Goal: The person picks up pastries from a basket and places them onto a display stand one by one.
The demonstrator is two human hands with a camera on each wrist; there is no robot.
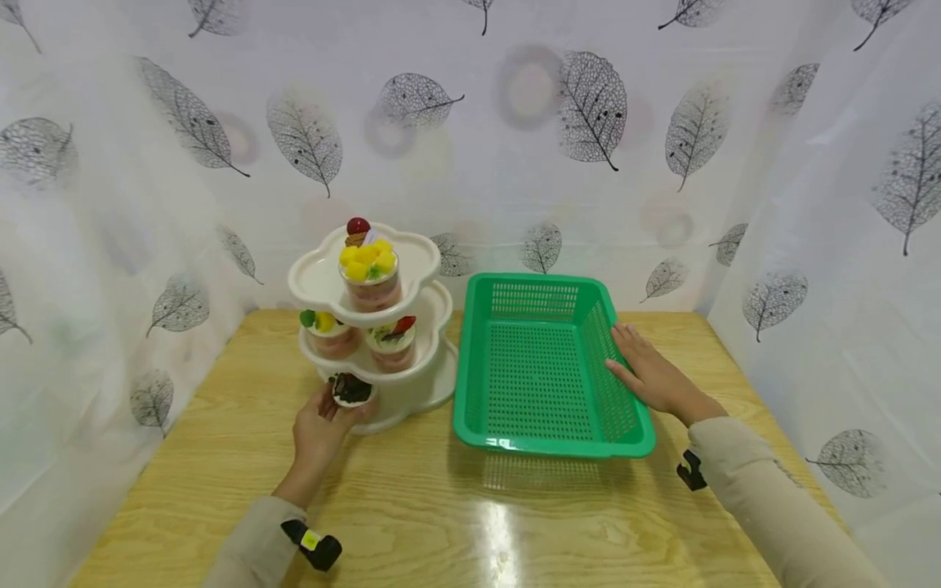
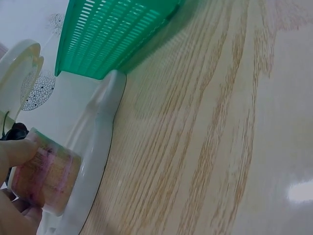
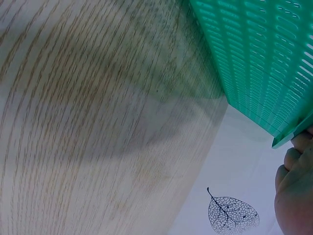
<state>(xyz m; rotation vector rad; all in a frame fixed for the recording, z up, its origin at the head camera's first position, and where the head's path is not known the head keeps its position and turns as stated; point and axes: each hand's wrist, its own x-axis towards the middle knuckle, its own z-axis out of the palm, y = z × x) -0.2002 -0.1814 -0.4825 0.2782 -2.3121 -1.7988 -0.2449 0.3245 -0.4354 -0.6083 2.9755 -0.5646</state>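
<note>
My left hand (image 1: pixel 320 429) grips a dessert cup (image 1: pixel 354 389) with a dark chocolate-like topping at the lowest tier of a white tiered stand (image 1: pixel 434 390). Close up in the left wrist view, thumb and fingers pinch the cup (image 2: pixel 46 174), its side banded pink and tan, just over the tier's white rim (image 2: pixel 100 137). On the right, my right hand (image 1: pixel 657 380) lies over the side rim of a green perforated basket (image 1: pixel 553 447), fingers fairly straight and thumb toward the inside. The right wrist view has its fingers (image 3: pixel 292 159) against the basket's rim (image 3: pixel 293 134).
On the top tier stands a cup with yellow fruit pieces (image 1: pixel 371 273), a red ball-topped dessert (image 1: pixel 358 229) behind it. The middle tier holds a red-topped cup (image 1: pixel 392 347) and a yellow-and-green-topped cup (image 1: pixel 332 335). A leaf-print curtain (image 1: pixel 485 180) encloses the wooden table (image 1: pixel 412 523).
</note>
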